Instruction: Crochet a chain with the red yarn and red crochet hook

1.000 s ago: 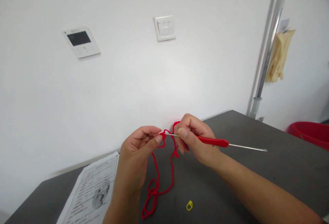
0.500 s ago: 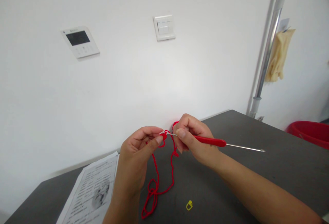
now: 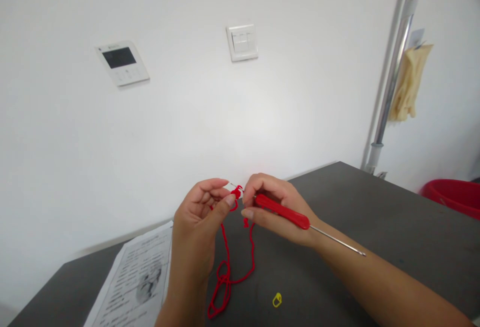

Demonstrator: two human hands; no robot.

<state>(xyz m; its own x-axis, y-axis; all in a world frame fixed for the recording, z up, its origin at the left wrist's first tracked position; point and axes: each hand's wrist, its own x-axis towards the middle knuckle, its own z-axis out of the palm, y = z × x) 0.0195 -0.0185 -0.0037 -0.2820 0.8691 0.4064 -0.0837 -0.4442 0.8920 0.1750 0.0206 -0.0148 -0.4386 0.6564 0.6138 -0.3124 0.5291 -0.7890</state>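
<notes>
A small red crochet piece (image 3: 236,193) is pinched between the thumb and fingers of my left hand (image 3: 204,207). My right hand (image 3: 279,207) grips a double-ended crochet hook by its red handle (image 3: 283,211). The hook's thin front end passes through the red stitches, its tip showing near my left index finger. Its bare metal rear end points down to the right over my right forearm. From the piece, red yarn (image 3: 251,252) hangs down and lies in loops on the dark table (image 3: 318,277) between my arms.
A yellow stitch marker (image 3: 277,300) lies on the table near the front. Printed sheets (image 3: 138,272) rest at the left, beside my left forearm. Behind the table stands a white wall, with a metal pole (image 3: 393,82) and a red tub (image 3: 452,194) at the right.
My right hand has turned the hook, so its rear end now points lower. The front end has gone further through the stitches, and its tip shows beyond them.
</notes>
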